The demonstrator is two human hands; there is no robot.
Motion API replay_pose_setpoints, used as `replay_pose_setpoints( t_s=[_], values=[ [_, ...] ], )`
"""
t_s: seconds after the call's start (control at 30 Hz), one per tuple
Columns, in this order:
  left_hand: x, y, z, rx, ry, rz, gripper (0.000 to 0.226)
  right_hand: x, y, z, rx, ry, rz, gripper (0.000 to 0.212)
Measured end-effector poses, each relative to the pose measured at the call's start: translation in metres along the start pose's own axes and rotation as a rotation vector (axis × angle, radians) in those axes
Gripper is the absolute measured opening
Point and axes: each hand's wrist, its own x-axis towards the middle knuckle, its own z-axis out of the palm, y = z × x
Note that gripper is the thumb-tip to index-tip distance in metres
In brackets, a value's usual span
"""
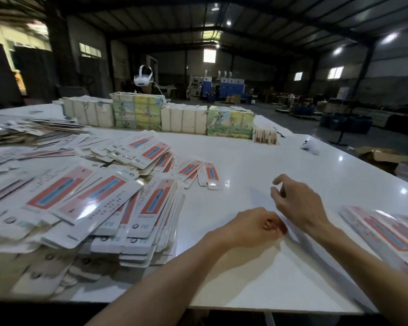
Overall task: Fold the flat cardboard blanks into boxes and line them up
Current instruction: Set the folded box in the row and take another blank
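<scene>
- Left hand [252, 228] curled shut, pinching the near end of a white blank [299, 236] lying on the desk [257, 156].
- Right hand [297, 203] over the same blank, fingers loosely apart.
- Loose heap of flat blanks [99, 203] at left.
- Row of finished boxes [386, 231] at right edge, blurred.

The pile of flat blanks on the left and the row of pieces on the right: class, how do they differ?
The pile of flat blanks is large, jumbled and stacked in layers; the row is small and lies side by side in a line. The pile spreads across the white table; the row sits near its right edge. Both show red and blue print.
</scene>
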Motion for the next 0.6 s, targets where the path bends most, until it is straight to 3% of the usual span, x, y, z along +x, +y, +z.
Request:
replay_pose_setpoints(
  t_s=[0.13,0.27,0.4,0.6],
  values=[
    [-0.021,0.015,-0.026,0.054,-0.009,-0.085,0.026,-0.006,0.0,0.026,0.16,-0.11,0.006,0.014],
    [-0.058,0.021,-0.073,0.222,0.255,-0.194,0.024,-0.007,0.009,0.032,0.274,-0.113,0.021,0.011],
    [-0.112,0.007,-0.134,0.416,0.499,-0.52,0.031,-0.006,0.01,0.034,0.318,-0.137,0.056,0.014],
    [-0.188,-0.019,-0.184,0.687,0.343,-1.104,0.084,-0.004,0.009,0.034,0.334,-0.176,0.029,0.016]
  ],
)
